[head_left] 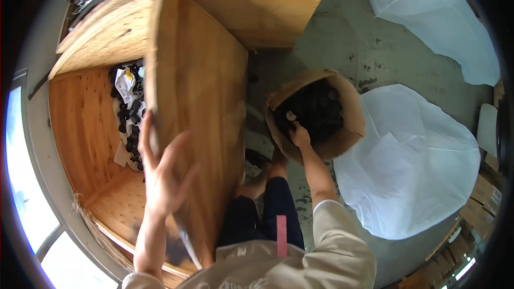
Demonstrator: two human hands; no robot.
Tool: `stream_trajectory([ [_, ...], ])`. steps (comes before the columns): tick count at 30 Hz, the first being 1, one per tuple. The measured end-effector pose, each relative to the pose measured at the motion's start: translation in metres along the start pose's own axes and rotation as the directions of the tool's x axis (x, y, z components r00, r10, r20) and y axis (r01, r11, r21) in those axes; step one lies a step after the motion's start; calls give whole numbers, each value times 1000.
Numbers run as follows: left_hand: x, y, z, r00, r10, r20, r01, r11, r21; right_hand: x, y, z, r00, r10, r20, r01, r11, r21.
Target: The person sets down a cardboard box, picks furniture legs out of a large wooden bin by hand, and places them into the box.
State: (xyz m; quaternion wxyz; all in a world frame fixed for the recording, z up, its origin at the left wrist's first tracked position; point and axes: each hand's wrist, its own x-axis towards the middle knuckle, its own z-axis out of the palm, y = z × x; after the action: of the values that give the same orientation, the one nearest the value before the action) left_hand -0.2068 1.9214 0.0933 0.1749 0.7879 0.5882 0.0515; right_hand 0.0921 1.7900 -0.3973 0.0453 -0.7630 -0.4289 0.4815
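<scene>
My left hand (167, 179) has its fingers spread, slightly blurred, against the edge of a tall wooden crate panel (201, 85). My right hand (301, 136) reaches into a brown paper-walled container (350, 112) on my right. Its fingers are bent together at the near left of a heap of black parts (321, 108). A small pale round piece (290, 115) shows at these fingertips; what the fingers grip is partly hidden. Left of the panel, inside the wooden crate (85, 128), lie many small black parts (128, 128) with a white and yellow plastic wrapper (126, 83) on top.
A large white plastic-covered bundle (412, 166) stands to the right of the container, with another white sheet (433, 16) beyond it. Cardboard boxes (479, 203) line the far right. A wooden board (257, 0) juts out at the top. The floor (342, 37) is greenish grey.
</scene>
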Motion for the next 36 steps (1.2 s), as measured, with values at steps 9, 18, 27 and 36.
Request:
stream_trajectory([
  [9,-2,-4,-2,999,40,-1,-40,994,107,141,31,100,990,-20,136,48,977,-207],
  [18,-17,-18,2,999,-14,-51,-5,938,-347,-102,-196,-127,845,-152,-512,495,585,643],
  [27,-146,-16,-38,912,-372,-174,-259,-194,-946,-348,-444,-182,36,-989,143,990,15,-143],
  [36,-306,-160,131,429,-876,220,548,59,-834,-298,-554,-181,299,-827,477,948,316,-45],
])
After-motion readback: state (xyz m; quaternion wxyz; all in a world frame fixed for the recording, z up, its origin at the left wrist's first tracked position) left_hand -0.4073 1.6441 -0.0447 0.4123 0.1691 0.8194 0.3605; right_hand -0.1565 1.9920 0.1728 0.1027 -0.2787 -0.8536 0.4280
